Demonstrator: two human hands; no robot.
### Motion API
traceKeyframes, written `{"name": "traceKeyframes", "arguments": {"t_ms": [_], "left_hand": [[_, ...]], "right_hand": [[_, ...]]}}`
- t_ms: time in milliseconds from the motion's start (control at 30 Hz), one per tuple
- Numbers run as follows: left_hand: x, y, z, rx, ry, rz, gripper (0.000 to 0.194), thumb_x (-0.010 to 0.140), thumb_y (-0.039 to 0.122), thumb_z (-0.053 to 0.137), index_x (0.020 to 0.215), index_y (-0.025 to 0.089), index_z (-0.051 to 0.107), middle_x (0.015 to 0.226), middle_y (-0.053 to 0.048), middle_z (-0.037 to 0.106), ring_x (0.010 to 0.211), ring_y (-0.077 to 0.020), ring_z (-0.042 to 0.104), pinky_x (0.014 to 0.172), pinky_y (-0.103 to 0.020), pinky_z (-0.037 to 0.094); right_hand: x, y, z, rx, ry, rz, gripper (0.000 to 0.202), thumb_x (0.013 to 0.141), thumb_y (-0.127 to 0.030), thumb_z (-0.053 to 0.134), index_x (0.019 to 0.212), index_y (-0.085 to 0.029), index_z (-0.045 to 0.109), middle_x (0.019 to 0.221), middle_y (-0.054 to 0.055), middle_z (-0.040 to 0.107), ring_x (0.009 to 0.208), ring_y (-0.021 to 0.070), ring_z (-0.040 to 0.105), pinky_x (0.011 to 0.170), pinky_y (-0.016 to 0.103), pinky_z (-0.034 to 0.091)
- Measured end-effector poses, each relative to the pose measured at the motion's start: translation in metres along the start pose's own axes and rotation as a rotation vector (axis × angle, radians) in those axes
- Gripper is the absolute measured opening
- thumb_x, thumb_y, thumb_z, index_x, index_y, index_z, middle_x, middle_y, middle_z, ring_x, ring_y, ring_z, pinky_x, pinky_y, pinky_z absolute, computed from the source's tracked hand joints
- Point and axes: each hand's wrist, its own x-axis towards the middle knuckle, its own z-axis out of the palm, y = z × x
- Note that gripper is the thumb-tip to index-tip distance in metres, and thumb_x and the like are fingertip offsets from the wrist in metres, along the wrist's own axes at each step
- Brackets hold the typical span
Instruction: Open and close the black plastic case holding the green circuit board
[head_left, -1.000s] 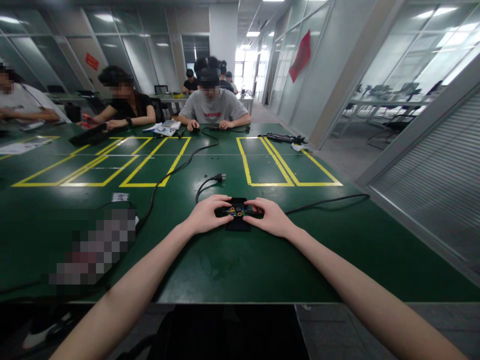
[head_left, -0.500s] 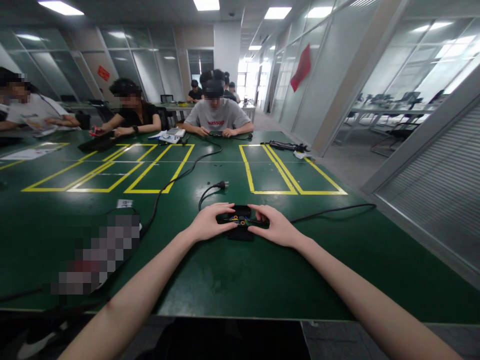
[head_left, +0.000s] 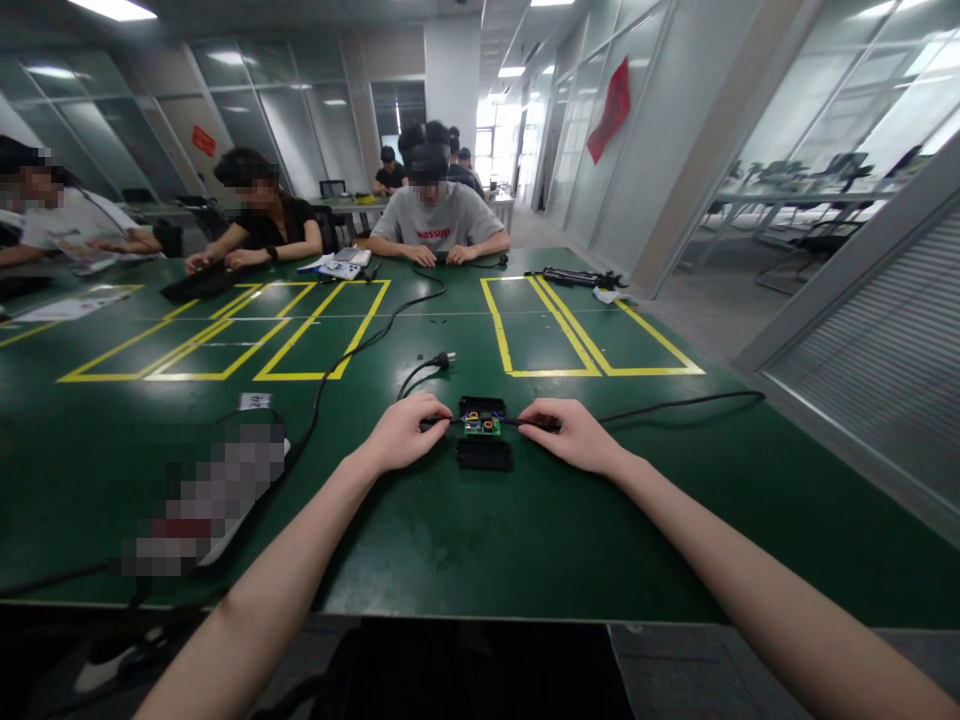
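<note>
A small green circuit board (head_left: 482, 424) with copper coils and coloured wires lies between my hands, over or against a black case half (head_left: 481, 404). Just nearer to me rests a second black case half (head_left: 484, 455). My left hand (head_left: 411, 430) pinches the black cable (head_left: 445, 421) on the board's left side. On the right side, my right hand (head_left: 566, 432) has its fingers closed on the other black cable (head_left: 513, 421). That cable runs on to the right across the table.
A black plug (head_left: 444, 360) lies beyond my left hand. A blurred power strip (head_left: 217, 495) and a long cord lie at the left. Yellow tape rectangles (head_left: 551, 374) mark the green table (head_left: 420, 560). Several people sit across it, one opposite (head_left: 441, 220).
Both hands have moved outward from the case parts onto the cables. The circuit board and the nearer case half now show uncovered. The view has shifted slightly.
</note>
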Motion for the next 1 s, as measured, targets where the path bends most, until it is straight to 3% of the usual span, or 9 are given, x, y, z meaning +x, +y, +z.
{"name": "traceKeyframes", "arguments": {"t_ms": [133, 367, 533, 667, 833, 1000], "left_hand": [[0.0, 0.011, -0.005, -0.133, 0.069, -0.001, 0.016, 0.085, 0.016, 0.054, 0.086, 0.016, 0.071, 0.08, -0.003, 0.067, 0.074, -0.0159, 0.062, 0.067, -0.027, 0.048], [-0.006, 0.019, -0.005, -0.245, -0.075, -0.088, 0.008, 0.072, 0.016, 0.055, 0.072, 0.015, 0.064, 0.064, 0.003, 0.054, 0.06, -0.0104, 0.047, 0.057, -0.022, 0.036], [-0.006, 0.013, 0.001, -0.215, -0.097, -0.127, 0.007, 0.071, 0.018, 0.059, 0.072, 0.016, 0.065, 0.063, 0.003, 0.054, 0.06, -0.0113, 0.048, 0.057, -0.022, 0.035], [-0.004, 0.009, 0.004, -0.119, -0.081, -0.162, 0.007, 0.071, 0.018, 0.061, 0.074, 0.017, 0.067, 0.065, 0.003, 0.056, 0.061, -0.0122, 0.049, 0.057, -0.023, 0.035], [-0.005, 0.007, 0.007, -0.082, -0.057, -0.115, 0.01, 0.077, 0.019, 0.062, 0.082, 0.017, 0.071, 0.072, 0.0, 0.064, 0.065, -0.0136, 0.055, 0.062, -0.025, 0.041], [-0.005, 0.008, 0.008, -0.116, -0.041, -0.072, 0.016, 0.08, 0.017, 0.062, 0.091, 0.017, 0.074, 0.077, -0.001, 0.068, 0.068, -0.0146, 0.059, 0.064, -0.025, 0.045]], "right_hand": [[-0.003, -0.006, -0.003, 0.175, 0.014, 0.073, 0.026, 0.087, -0.042, 0.068, 0.085, -0.017, 0.074, 0.072, 0.003, 0.069, 0.063, 0.0159, 0.059, 0.059, 0.029, 0.047], [-0.006, -0.008, -0.004, 0.295, -0.179, 0.117, 0.035, 0.081, -0.051, 0.075, 0.078, -0.016, 0.075, 0.069, 0.003, 0.068, 0.058, 0.013, 0.056, 0.054, 0.026, 0.044], [-0.005, -0.005, 0.001, 0.25, -0.189, 0.099, 0.028, 0.083, -0.044, 0.073, 0.077, -0.016, 0.075, 0.07, 0.003, 0.07, 0.06, 0.0138, 0.059, 0.057, 0.026, 0.046], [-0.003, -0.003, 0.003, 0.127, -0.125, 0.035, 0.022, 0.087, -0.038, 0.069, 0.088, -0.017, 0.077, 0.075, 0.004, 0.071, 0.064, 0.0151, 0.061, 0.06, 0.027, 0.046], [-0.001, -0.001, 0.002, 0.013, -0.075, -0.047, 0.024, 0.095, -0.035, 0.061, 0.091, -0.02, 0.078, 0.08, 0.005, 0.074, 0.071, 0.017, 0.064, 0.065, 0.029, 0.047], [-0.002, -0.002, 0.002, 0.027, -0.111, -0.09, 0.018, 0.092, -0.034, 0.066, 0.095, -0.02, 0.078, 0.083, 0.005, 0.071, 0.073, 0.017, 0.064, 0.067, 0.029, 0.049]]}}
